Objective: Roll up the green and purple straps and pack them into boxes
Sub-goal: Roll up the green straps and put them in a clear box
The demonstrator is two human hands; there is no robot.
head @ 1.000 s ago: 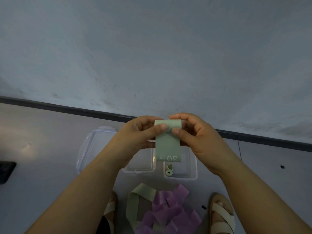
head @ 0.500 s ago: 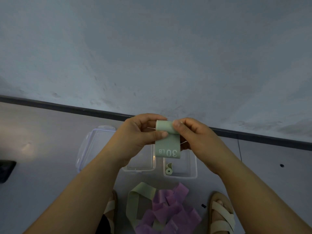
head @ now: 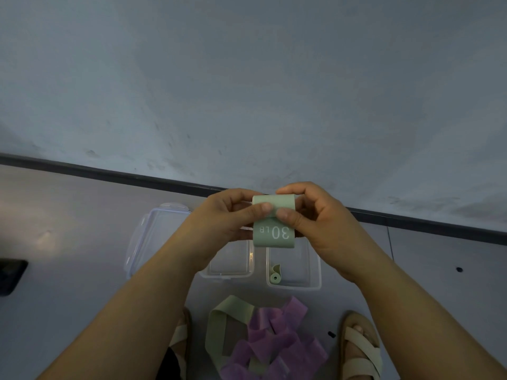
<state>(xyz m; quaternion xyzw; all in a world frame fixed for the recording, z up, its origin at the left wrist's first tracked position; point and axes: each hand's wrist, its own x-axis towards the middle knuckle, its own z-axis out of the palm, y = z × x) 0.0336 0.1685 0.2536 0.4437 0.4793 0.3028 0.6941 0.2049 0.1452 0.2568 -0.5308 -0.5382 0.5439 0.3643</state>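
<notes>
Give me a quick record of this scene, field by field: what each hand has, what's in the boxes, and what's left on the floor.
left hand: pinches the rolled top of the green strap
right hand: pinches the same roll from the other side
strap state: partly rolled, tail marked 30 LB hangs down
right box: open, holds one rolled green strap
left box: open, no strap in the part that shows
lid: beside the left box
floor pile: purple straps and a loose green strap, unrolled
</notes>
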